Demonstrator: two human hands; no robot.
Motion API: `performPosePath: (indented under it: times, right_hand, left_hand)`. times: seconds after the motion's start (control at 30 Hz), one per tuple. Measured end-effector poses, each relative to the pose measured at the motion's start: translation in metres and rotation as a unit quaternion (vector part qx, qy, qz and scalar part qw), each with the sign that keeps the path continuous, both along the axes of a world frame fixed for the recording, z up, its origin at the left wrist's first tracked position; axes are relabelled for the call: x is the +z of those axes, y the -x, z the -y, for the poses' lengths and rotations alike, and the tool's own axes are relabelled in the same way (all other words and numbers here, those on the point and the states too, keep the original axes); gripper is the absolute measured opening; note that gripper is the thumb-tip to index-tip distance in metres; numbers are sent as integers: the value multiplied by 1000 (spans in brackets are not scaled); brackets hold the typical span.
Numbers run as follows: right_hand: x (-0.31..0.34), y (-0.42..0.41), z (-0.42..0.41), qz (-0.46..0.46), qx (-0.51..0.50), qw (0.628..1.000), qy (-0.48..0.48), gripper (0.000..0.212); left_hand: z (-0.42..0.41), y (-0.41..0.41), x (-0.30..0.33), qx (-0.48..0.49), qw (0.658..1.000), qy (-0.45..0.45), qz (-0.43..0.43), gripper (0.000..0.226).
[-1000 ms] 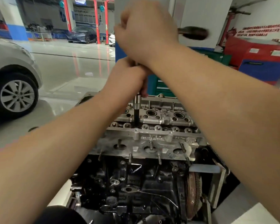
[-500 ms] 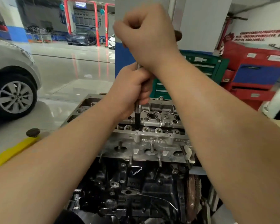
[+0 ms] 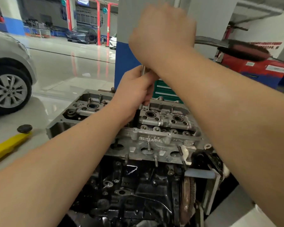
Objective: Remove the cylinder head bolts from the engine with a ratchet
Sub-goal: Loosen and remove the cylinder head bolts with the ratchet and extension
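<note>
The long ratchet with a shiny steel shank and blurred dark handle [image 3: 233,45] has its handle lying roughly level, pointing away to the right of the right hand [image 3: 162,33], whose fingers curl round its head end. Below that fist a slim steel extension bar [image 3: 143,70] stands upright, its dark lower end sunk into the bare cast-aluminium cylinder head [image 3: 154,136], just beneath the left hand [image 3: 134,94], which pinches the bar loosely. Under both forearms sits the grimy black engine block [image 3: 138,190]. Left of the left arm lie a yellow lift arm [image 3: 7,146] and a silver car [image 3: 8,76].
</note>
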State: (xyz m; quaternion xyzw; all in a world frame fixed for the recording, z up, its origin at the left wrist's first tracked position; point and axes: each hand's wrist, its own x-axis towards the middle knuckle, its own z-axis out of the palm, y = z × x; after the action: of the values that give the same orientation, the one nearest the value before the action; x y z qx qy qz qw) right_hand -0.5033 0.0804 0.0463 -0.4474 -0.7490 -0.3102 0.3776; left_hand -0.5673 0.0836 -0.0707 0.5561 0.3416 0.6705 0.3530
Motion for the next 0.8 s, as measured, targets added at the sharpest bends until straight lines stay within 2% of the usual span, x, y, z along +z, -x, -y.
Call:
performPosePath:
  times: [0.07,0.13,0.23,0.33,0.4,0.43,0.53,0.63,0.7,0.8]
  right_hand:
    - [4,-5,6,49,-18,999,9,15]
    - [7,-12,11,83,-24,996,26,5]
    - [16,-24,13,98,44,989,105,27]
    - [31,-45,17,112,140,955,237,29]
    - [45,-63,20,164,135,919,332,56]
    - [53,-71,19,202,111,907,351,62]
    - [75,-89,7,324,7,879,351,29]
    - [83,-91,-1,380,-35,854,354,31]
    - [81,-82,-10,414,-49,850,323,20]
    - [74,-61,-23,418,-42,872,250,15]
  left_hand:
    - [2,-3,-7,23,999,29,-23,40]
    - [1,-4,-10,11,999,40,-16,46]
    - [-1,-2,-9,-4,999,42,-10,53]
    - [0,-4,-10,-26,999,48,-1,44]
    - [0,-4,-10,-31,998,57,-2,41]
    - [0,-4,-11,-30,998,58,-2,40]
    - [0,-2,-13,-49,998,51,0,40]
    - [0,0,-13,-71,996,52,-7,40]
    - [1,1,-12,-87,994,61,-13,41]
    - [2,3,-11,-114,991,66,-12,43]
